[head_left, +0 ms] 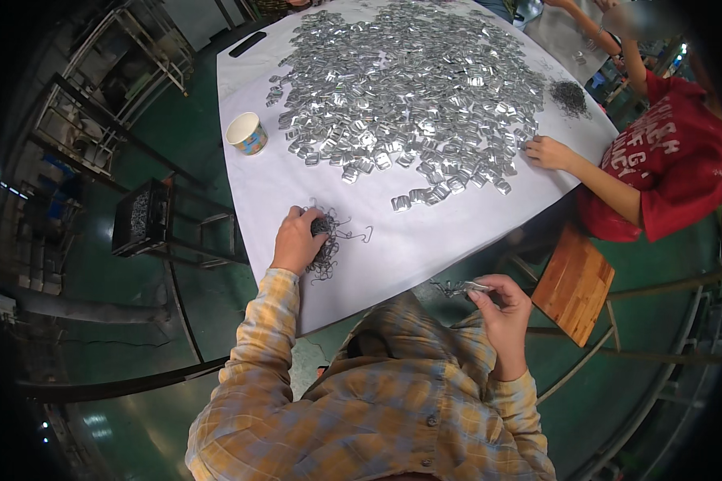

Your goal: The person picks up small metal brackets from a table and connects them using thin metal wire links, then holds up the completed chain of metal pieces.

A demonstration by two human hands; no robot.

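My left hand (296,241) rests on the white table near its front left, fingers curled over a tangled pile of dark wire hooks (324,263). Several hooks stick out to the right of the fingers. Beyond the table's front edge, over my lap, my right hand (503,311) pinches a small shiny silver metal piece (478,285) between thumb and fingers. Thin dark wire bits (448,287) project leftward from it; how they join the piece is too small to tell. A wide heap of similar silver metal pieces (409,88) covers the far and middle table.
A patterned paper cup (247,133) stands at the table's left edge, with a black phone-like object (247,44) farther back. A co-worker's hand (550,153) touches the heap at right, near another dark wire pile (569,98). A wooden stool (573,284) stands right.
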